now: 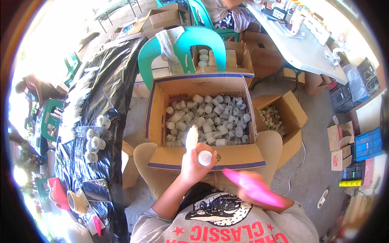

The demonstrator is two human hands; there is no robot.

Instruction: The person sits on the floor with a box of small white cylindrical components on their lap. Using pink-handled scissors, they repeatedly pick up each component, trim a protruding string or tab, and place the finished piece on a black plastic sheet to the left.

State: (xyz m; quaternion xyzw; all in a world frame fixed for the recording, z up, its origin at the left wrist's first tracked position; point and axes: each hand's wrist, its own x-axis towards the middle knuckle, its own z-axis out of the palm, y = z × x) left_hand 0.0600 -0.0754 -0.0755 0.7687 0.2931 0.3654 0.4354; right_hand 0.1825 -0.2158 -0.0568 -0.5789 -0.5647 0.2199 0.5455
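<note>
My left hand (192, 168) is closed around a small white cylinder (204, 158), its round end facing up. A white covering (191, 138) shows over an outstretched finger or thumb of that hand. My right hand (247, 183), blurred by motion, is closed on a long, narrow pink object (259, 189); its kind cannot be made out. Both hands are above the near flap of an open cardboard box (206, 158), between my knees. Many small white cylinders (208, 109) lie jumbled inside that box.
On the left, a table under black plastic (115, 60) bears white cylinders (98, 142), a phone (96, 190) and tape rolls (77, 201). A green chair (182, 36) stands beyond the box. At right is a smaller carton of scraps (272, 119). Another person (235, 16) sits far off.
</note>
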